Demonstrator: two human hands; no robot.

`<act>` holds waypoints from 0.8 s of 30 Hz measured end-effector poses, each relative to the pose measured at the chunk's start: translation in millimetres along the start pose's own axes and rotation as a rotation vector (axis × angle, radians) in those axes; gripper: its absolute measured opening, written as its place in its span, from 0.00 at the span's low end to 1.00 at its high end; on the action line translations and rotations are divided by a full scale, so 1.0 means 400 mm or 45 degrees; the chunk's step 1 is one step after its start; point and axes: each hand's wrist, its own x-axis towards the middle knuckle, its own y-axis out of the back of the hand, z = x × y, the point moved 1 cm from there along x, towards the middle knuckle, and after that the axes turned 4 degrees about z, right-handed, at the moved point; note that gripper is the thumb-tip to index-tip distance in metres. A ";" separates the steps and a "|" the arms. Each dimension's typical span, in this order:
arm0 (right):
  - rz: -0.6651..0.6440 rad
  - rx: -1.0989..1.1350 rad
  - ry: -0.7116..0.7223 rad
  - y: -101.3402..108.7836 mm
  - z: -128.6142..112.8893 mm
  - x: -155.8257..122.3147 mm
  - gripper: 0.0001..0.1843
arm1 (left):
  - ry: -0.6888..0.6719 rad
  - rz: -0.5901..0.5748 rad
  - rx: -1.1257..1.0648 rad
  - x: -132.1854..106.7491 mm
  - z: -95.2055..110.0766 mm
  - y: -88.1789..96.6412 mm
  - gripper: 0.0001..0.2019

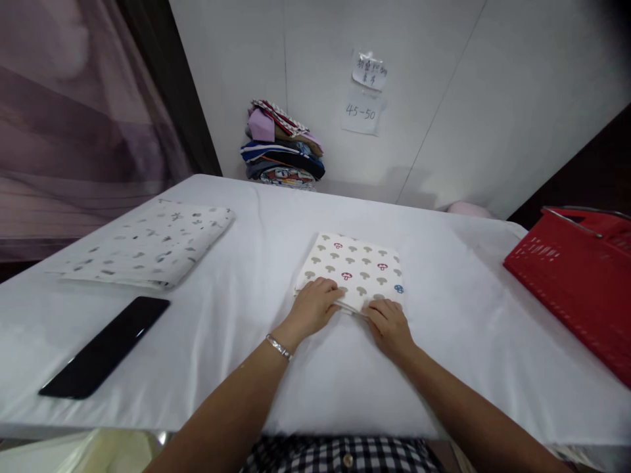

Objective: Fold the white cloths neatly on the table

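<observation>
A folded cream cloth printed with small mushrooms (357,263) lies flat in the middle of a table covered by a white sheet (444,315). My left hand (315,307) rests on the cloth's near left edge, fingers curled over it, a thin bracelet on the wrist. My right hand (389,323) sits beside it on the near right edge, fingers bent and pinching the edge. Both hands grip the cloth's near hem side by side, nearly touching.
A second folded cloth with grey speckles (158,243) lies at the left. A black phone (108,345) sits near the front left edge. A red plastic basket (579,276) stands at the right. A stack of folded fabrics (283,148) is against the back wall.
</observation>
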 end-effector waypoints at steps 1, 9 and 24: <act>0.010 0.019 -0.002 -0.002 0.002 0.000 0.12 | -0.005 0.002 -0.008 0.000 0.000 -0.003 0.08; 0.097 0.131 0.031 -0.004 0.009 0.010 0.11 | 0.015 0.089 -0.097 0.008 -0.023 -0.028 0.04; 0.063 0.133 0.079 -0.007 0.016 0.010 0.11 | 0.000 0.106 0.186 -0.014 0.009 -0.034 0.05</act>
